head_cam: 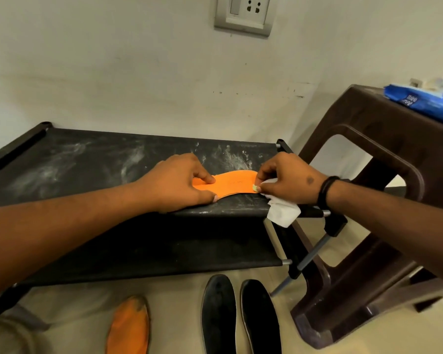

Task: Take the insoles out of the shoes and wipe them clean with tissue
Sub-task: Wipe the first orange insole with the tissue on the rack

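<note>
The left hand point(175, 183) pins the orange insole point(230, 186) flat on the shelf point(87, 162), its grip open, so the right hand point(288, 183), its grip pinching the tissue point(281, 213), can wipe the free end.

You face a scuffed cream wall point(113, 72) with a grey socket plate point(243, 14) at top centre. A dusty black fabric shoe rack point(87, 164) spans mid-frame; a brown plastic stool point(368, 154) stands right; beige floor point(174, 302) below.

A dusty black fabric rack shelf point(87, 162) carries one orange insole point(237, 183). The floor point(174, 297) bears another orange insole point(128, 328) and two black insoles point(219, 315).
</note>
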The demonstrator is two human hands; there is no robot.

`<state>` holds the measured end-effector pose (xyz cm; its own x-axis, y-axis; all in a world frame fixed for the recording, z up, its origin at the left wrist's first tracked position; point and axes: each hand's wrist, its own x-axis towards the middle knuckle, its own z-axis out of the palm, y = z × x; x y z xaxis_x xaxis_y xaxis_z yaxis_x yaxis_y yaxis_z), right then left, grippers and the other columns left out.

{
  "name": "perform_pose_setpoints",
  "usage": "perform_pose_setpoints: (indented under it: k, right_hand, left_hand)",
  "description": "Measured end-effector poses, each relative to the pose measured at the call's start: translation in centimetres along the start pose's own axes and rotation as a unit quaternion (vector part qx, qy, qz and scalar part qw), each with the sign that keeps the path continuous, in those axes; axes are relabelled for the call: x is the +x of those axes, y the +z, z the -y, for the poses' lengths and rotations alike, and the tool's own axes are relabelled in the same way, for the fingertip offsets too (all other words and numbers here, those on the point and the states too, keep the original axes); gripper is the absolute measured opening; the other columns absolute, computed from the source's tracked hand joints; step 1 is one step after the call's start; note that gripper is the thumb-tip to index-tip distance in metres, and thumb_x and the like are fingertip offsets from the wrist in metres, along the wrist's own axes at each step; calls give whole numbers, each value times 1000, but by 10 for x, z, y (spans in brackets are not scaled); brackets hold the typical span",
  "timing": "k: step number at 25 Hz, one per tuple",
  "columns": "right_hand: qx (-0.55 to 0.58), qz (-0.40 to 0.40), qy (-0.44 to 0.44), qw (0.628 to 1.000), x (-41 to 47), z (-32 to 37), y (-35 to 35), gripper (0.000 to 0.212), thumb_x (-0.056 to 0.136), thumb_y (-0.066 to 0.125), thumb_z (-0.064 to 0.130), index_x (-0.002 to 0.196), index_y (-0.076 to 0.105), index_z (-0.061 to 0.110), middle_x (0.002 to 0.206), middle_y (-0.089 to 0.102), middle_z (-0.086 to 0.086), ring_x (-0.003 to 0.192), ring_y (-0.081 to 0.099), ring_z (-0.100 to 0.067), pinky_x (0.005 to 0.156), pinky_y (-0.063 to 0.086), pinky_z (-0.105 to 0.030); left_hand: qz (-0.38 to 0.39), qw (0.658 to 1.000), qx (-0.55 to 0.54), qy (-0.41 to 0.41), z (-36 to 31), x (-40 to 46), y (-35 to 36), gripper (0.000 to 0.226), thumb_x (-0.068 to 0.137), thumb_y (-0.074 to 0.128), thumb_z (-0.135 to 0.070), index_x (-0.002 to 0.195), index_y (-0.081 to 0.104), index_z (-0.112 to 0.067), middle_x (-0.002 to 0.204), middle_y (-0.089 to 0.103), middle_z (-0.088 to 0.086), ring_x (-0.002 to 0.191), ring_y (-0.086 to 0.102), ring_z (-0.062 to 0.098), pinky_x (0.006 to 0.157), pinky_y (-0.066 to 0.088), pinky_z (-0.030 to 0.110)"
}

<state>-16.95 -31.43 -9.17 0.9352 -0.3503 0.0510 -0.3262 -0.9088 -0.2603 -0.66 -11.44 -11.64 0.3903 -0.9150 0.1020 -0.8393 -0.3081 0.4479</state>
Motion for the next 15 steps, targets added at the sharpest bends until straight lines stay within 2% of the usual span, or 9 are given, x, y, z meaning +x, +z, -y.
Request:
perform_pose_setpoints:
  k: [2, 4, 7, 10, 13, 15]
  right_hand:
    - [-25, -22, 17, 999, 5, -2, 1, 9, 87, 71, 23, 87, 77, 16, 88, 74, 2, 72, 62, -5, 68, 46, -20]
    - [-36, -44, 37, 998, 12, 2, 7, 10, 88, 68, 21, 86, 76, 15, 89, 74, -2, 70, 61, -7, 66, 46, -22]
    - [-30, -54, 9, 998, 15, 19, 17, 12, 88, 65, 19, 92, 76, 15, 94, 74, -2, 85, 66, -17, 78, 53, -29]
    - [-19, -10, -31, 999, 6, 23, 15, 12, 88, 69, 22, 94, 77, 15, 92, 74, 1, 84, 65, -11, 82, 52, -28]
    - [-43, -6, 16, 999, 8, 11, 5, 11, 88, 70, 24, 88, 76, 15, 82, 70, 3, 71, 60, -6, 71, 51, -28]
    - [-58, -25, 60, 996, 18, 8, 5, 10, 89, 67, 20, 88, 75, 14, 83, 70, 0, 68, 59, -9, 67, 51, -28]
  left_hand:
    - [4, 1000, 0, 8, 2, 0, 1, 50, 79, 70, -59, 121, 73, -32, 122, 60, -11, 118, 55, 14, 105, 45, 49]
    - [7, 1000, 7, 3, 2, 2, 0, 52, 77, 67, -61, 121, 73, -33, 122, 59, -10, 118, 55, 15, 104, 45, 49]
    - [8, 1000, 20, -4, 4, 2, -1, 50, 79, 69, -61, 121, 73, -34, 124, 59, -10, 117, 55, 14, 104, 46, 46]
    - [16, 1000, 20, -1, 4, -1, -1, 54, 78, 65, -64, 123, 72, -35, 127, 59, -10, 119, 54, 14, 104, 46, 47]
    - [3, 1000, 17, 6, 1, 0, 0, 45, 85, 70, -54, 123, 72, -32, 129, 60, -10, 122, 54, 15, 106, 44, 50]
    - [-7, 1000, 25, 9, -1, 1, 1, 42, 86, 71, -50, 123, 72, -30, 129, 62, -10, 123, 54, 16, 106, 44, 51]
